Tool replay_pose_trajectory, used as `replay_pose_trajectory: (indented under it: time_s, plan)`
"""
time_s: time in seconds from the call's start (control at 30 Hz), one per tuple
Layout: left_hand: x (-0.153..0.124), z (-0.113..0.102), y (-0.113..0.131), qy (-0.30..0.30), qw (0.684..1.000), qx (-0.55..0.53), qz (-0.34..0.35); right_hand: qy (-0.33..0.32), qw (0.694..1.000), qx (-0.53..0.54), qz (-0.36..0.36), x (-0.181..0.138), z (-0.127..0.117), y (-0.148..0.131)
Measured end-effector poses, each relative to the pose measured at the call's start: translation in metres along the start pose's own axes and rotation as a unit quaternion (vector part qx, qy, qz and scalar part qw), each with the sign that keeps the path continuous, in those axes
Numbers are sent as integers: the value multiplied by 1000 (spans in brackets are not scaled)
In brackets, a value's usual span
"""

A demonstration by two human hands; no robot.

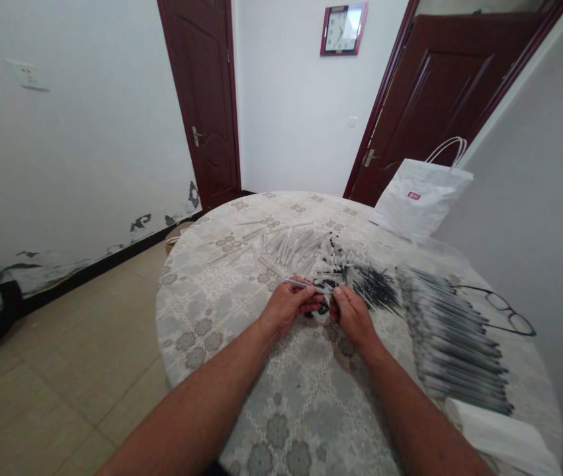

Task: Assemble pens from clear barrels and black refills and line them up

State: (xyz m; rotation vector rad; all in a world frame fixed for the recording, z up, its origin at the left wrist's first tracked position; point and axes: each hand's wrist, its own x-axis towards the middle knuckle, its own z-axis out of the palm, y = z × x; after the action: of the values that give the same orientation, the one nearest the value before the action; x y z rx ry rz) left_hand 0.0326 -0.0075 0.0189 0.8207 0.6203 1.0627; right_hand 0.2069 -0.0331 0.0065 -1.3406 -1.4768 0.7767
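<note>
Nearest, at the right edge, a white, flat folded sheet or packet (499, 430) lies on the round tabletop (311, 396), which has a grey-and-beige floral cover. Just beyond it runs a stacked row of slender grey pen-like sticks with dark ends (460, 344).

At the middle, both hands work together. The left hand (294, 305) pinches a slim pale-grey plastic tube (297, 283) between thumb and fingers, and the right hand (353, 314) pinches its right end; whether a separate small part sits there cannot be told. The step in hand looks like joining or adjusting parts at that end, which calls for the left grip to stay steady and the right fingertips to align the end. Small black pieces (323, 307) lie beneath the hands.

Farther on are a bundle of thin black rods (374, 287) to the right, small black-and-white fittings (343, 254), and loose translucent whitish tubes (291, 246) to the left. Black-framed glasses (509, 311) rest right of the row; a white paper bag (423, 198) stands at the far right.
</note>
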Motion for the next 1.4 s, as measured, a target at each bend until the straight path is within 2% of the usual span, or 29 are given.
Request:
replay_pose_trajectory:
  time_s: [0.2,0.4,0.47,0.63,0.8,0.9,1.0,1.07,1.23,1.3,1.4]
  plan:
    - [-1,0,1,10,1000,21,3,-33,987,128,90,0,3,0]
    - [0,-1,1,10,999,35,9,-35,984,130,117,0,1,-2]
    - [1,-2,0,10,999,40,10,-35,988,112,102,0,0,-3]
    - [3,-4,0,17,999,48,18,-36,999,35,13,-1,-2,-5]
    - [3,-7,5,7,998,67,7,-46,995,76,38,-1,-3,-9]
    - [4,-10,13,27,997,74,28,-37,994,91,45,0,-7,-10]
    - [6,-15,18,59,994,72,61,-25,998,60,19,1,-9,-9]
    - [6,-16,17,67,993,75,60,-15,999,29,-13,0,-8,-10]
    - [5,-15,15,46,990,123,44,-14,996,-50,-66,-1,-6,-12]
    - [6,-18,18,56,982,169,61,12,995,-73,-62,0,-8,-10]
    - [9,-30,23,122,946,278,115,89,991,-89,-49,4,-16,-2]
